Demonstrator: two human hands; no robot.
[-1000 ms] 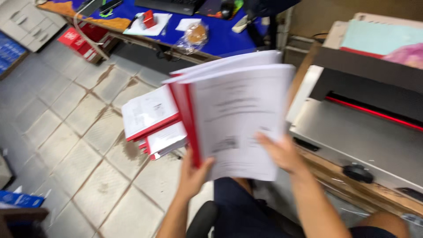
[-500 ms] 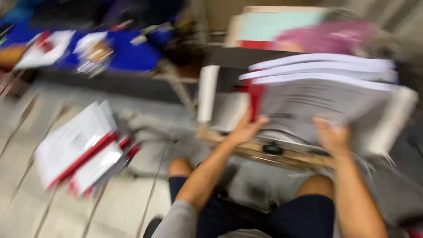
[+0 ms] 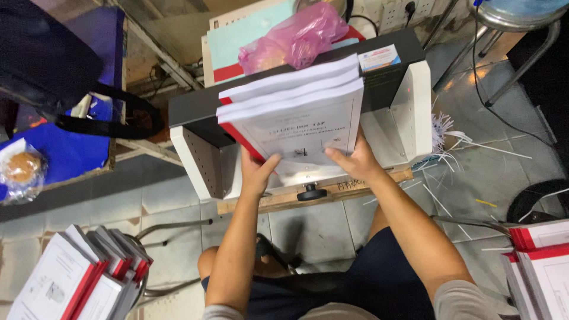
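- The left hand (image 3: pixel 256 172) grips the near left corner of a stack of three white booklets (image 3: pixel 296 121), fingers closed around the red-bound spine edge.
- The right hand (image 3: pixel 354 163) clasps the near right edge of the same stack, thumb on the top cover, the other fingers hidden beneath.
- The booklets are held just above the bed of a paper cutter (image 3: pixel 415 101), at twelve o'clock from the person's lap; whether the stack touches the bed cannot be told.
- Half a second ago the stack was coming in tilted over the machine; a second ago it was held over the tiled floor beside the left pile. Now it sits squared, spines to nine o'clock, so the carrying looks finished and alignment against the cutter appears to be in hand.
- A black knob (image 3: pixel 310 192) sits on the wooden rail (image 3: pixel 379 181) at six o'clock from the stack.
- A pink plastic bag (image 3: pixel 296 38) lies atop the cutter at twelve o'clock.
- More red-spined booklets lie on a stool (image 3: pixel 89 278) at seven o'clock, and another pile (image 3: pixel 542 261) at four o'clock.
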